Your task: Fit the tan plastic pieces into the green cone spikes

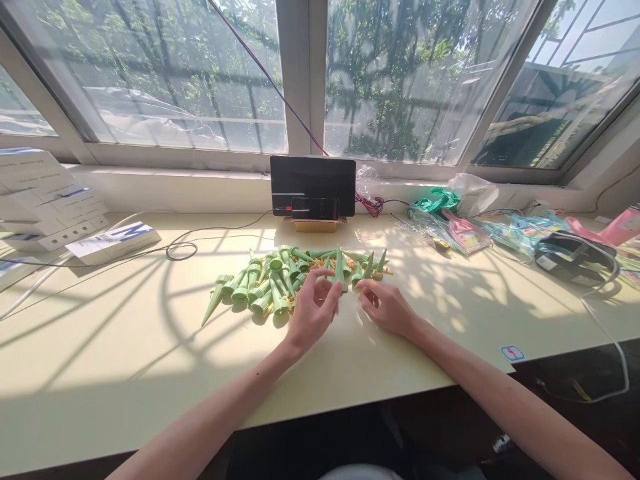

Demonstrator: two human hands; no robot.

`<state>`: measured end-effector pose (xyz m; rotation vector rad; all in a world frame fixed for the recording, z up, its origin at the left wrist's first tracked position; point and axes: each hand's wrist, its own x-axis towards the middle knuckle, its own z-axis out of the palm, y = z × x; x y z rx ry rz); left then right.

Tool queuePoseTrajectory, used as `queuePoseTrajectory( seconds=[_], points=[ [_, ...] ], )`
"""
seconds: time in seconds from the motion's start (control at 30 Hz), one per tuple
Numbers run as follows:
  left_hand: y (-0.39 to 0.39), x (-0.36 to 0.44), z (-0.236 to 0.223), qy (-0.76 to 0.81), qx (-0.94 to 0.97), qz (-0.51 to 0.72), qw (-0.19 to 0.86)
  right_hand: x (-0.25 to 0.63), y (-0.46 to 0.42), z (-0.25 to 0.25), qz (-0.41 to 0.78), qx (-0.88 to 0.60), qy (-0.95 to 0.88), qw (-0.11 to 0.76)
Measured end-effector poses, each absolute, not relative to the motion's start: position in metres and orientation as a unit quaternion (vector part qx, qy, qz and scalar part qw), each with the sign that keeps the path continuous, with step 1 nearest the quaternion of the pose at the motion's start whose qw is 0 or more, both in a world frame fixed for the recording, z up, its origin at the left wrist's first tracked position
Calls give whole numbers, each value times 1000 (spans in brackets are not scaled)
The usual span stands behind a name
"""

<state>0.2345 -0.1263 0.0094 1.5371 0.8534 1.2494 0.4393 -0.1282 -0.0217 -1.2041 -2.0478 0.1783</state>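
My left hand (314,308) is closed, thumb and fingers pinching a green plastic cone (339,268) near its wide lower end, with the point up. To its right, my right hand (389,308) has its fingers curled together close beside other upright green cones (369,267); whatever its fingertips hold, if anything, is too small to make out. A pile of green hollow cones (260,288) with ringed wide ends spreads to the left of my hands. Small tan pieces (320,264) lie among and behind the cones.
A dark tablet (313,175) with a phone (315,209) before it stands at the window. White boxes (40,193) are stacked at left, with a cable (181,251) nearby. Plastic bags (435,201), a pink item (463,232) and a black strapped object (570,259) lie at right.
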Motion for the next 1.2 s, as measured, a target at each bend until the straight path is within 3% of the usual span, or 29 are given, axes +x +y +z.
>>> queuePoseTrajectory(
  seconds=[0.43,0.67,0.87,1.07,1.2],
  points=[
    [-142,238,4,274,754,471,366,436,-128,-22,32,-436,-802,408],
    [-141,240,2,276,732,531,327,412,-118,-14,84,-387,-859,325],
    [-139,236,3,316,662,602,315,380,-100,4,111,-351,-861,352],
    [-138,234,4,329,632,617,334,375,-99,-11,25,-444,-825,349],
    [-138,236,4,342,633,607,337,377,-108,-9,-58,-532,-803,264]
  ],
)
